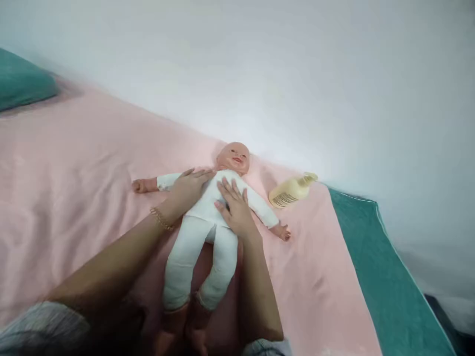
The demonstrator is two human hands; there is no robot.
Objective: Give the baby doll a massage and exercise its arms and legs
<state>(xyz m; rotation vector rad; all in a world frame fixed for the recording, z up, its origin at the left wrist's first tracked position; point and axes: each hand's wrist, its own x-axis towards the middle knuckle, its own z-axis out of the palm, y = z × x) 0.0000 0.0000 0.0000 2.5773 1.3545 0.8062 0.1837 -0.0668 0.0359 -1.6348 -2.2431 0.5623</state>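
A baby doll [200, 237] with a white cloth body lies on its back on a pink sheet [92, 143], its arms spread out and its head towards the wall. My left hand [187, 192], with a bracelet at the wrist, lies on the doll's upper body and shoulder at the left, fingers stretched out. On the right side of the doll's chest rests my right hand [235, 207], its fingers spread flat. Neither hand grips anything. The doll's feet are dim at the bottom edge.
A pale yellow pump bottle [291, 192] lies on its side right of the doll, near its outstretched arm. Green cloth [386, 267] shows along the right edge. A green pillow-like item [25, 81] is at the far left. Behind stands a pale wall [260, 74].
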